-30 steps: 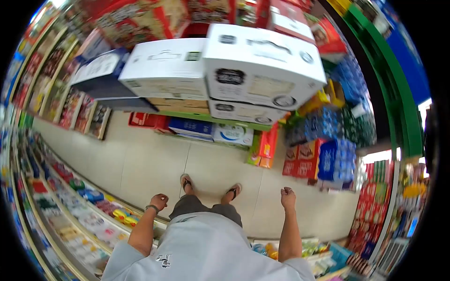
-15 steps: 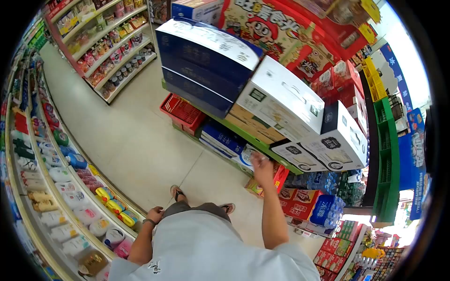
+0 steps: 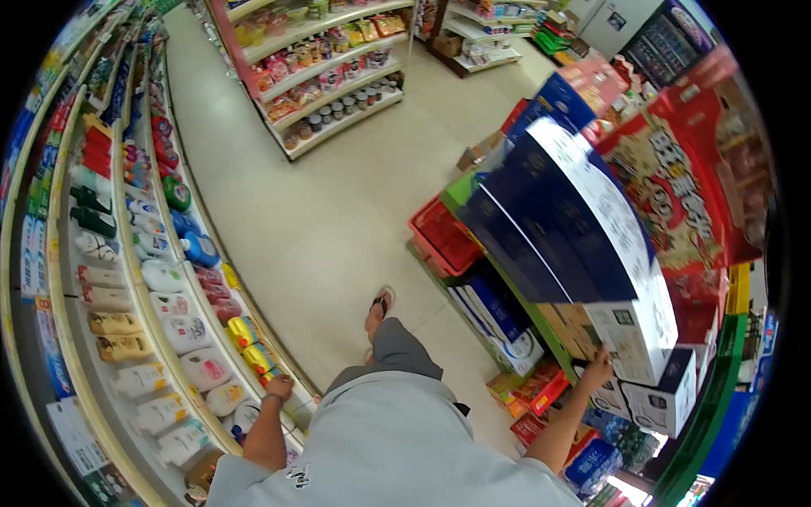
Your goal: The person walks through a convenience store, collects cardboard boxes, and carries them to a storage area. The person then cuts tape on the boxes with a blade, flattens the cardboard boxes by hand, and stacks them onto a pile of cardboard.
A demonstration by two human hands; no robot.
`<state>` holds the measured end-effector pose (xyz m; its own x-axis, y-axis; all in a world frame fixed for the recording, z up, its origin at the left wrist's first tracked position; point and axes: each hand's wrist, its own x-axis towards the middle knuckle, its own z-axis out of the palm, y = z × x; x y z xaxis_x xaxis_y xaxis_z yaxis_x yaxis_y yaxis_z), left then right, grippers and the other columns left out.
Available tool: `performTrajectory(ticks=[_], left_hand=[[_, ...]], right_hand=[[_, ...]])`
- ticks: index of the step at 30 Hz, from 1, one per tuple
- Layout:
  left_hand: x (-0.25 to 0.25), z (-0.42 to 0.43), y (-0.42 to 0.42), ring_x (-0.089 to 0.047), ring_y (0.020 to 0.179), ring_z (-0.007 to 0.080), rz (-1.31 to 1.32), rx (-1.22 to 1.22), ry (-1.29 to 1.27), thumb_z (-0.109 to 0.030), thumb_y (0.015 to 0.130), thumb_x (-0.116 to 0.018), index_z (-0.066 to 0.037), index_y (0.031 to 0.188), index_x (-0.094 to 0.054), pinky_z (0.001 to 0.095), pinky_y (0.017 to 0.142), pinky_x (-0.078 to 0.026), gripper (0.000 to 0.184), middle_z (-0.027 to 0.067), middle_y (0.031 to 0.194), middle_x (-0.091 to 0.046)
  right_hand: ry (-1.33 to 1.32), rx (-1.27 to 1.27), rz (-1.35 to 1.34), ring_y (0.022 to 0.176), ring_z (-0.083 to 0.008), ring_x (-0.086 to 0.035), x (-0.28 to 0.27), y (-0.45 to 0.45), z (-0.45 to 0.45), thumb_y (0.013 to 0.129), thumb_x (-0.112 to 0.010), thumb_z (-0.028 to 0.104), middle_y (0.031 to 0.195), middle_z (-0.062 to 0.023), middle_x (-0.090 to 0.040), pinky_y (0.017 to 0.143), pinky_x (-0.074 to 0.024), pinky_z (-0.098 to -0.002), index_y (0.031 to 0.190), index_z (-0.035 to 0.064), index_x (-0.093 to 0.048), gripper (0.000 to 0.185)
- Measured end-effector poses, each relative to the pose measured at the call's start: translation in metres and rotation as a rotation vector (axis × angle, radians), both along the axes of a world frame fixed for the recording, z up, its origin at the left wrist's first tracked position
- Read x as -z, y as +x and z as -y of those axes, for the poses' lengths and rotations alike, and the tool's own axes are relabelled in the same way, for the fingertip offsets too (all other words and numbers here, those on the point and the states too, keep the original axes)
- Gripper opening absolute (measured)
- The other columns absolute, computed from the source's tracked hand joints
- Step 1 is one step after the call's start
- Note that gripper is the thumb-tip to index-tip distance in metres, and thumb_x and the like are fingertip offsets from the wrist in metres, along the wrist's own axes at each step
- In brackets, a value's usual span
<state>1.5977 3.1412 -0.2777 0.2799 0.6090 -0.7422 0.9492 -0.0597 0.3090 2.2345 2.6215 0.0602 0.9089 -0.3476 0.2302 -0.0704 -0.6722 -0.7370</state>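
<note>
My left hand (image 3: 280, 386) hangs beside the shelf edge on the left, near yellow-packed bottles (image 3: 258, 355). Its fingers look loosely apart, with nothing seen in them. On the other side, my right hand (image 3: 598, 369) is raised against the stacked cartons, its fingers partly extended and holding nothing visible. It is at the lower edge of a white carton (image 3: 634, 325), close to a brown carton (image 3: 574, 328); whether it touches either I cannot tell. Dark blue cartons (image 3: 549, 228) are stacked just beyond.
A curved shelf of bottles (image 3: 182, 334) runs along my left. Ahead stands a snack shelf (image 3: 329, 84). Red baskets (image 3: 443, 237) and low boxes (image 3: 498, 308) line the right of the tiled aisle (image 3: 312, 220). A drinks cooler (image 3: 667, 42) stands far back.
My view has swung, so the cartons sit farther right and the snack shelf nearer the middle. My right hand has gone from the lower boxes up to the white carton. My feet have shifted.
</note>
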Motion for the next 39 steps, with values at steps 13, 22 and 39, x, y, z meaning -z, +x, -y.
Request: performTrajectory(ticks=[13, 22, 39], left_hand=[[-0.108, -0.217, 0.272, -0.066, 0.076, 0.0169, 0.412, -0.021, -0.010, -0.024, 0.088, -0.064, -0.004, 0.115, -0.065, 0.0303, 0.070, -0.053, 0.034, 0.0093, 0.085, -0.070], [-0.015, -0.401, 0.350, -0.067, 0.081, 0.0201, 0.103, 0.087, -0.178, -0.027, 0.086, -0.066, -0.002, 0.114, -0.065, 0.0319, 0.075, -0.053, 0.037, 0.0133, 0.091, -0.072], [-0.121, -0.748, 0.864, -0.067, 0.089, 0.0275, 0.132, 0.793, 0.024, -0.019, 0.087, -0.064, 0.000, 0.114, -0.063, 0.0345, 0.081, -0.051, 0.033, 0.0161, 0.099, -0.070]], right_hand=[[-1.274, 0.734, 0.314, 0.087, -0.0372, -0.067, 0.192, 0.035, 0.074, 0.100, -0.039, 0.020, 0.110, -0.0254, -0.064, 0.069, -0.0554, -0.0424, 0.138, -0.0042, -0.039, 0.045], [-0.191, 0.652, -0.211, 0.083, -0.0323, -0.068, 0.131, -0.016, -0.041, 0.089, -0.060, 0.031, 0.103, -0.0188, -0.068, 0.065, -0.0552, -0.0383, 0.130, -0.0024, -0.050, 0.053], [0.162, -0.102, -0.959, 0.074, -0.0157, -0.061, 0.177, 0.150, -0.652, 0.091, -0.064, 0.033, 0.085, -0.0074, -0.067, 0.067, -0.0484, -0.0315, 0.112, -0.0018, -0.062, 0.041]])
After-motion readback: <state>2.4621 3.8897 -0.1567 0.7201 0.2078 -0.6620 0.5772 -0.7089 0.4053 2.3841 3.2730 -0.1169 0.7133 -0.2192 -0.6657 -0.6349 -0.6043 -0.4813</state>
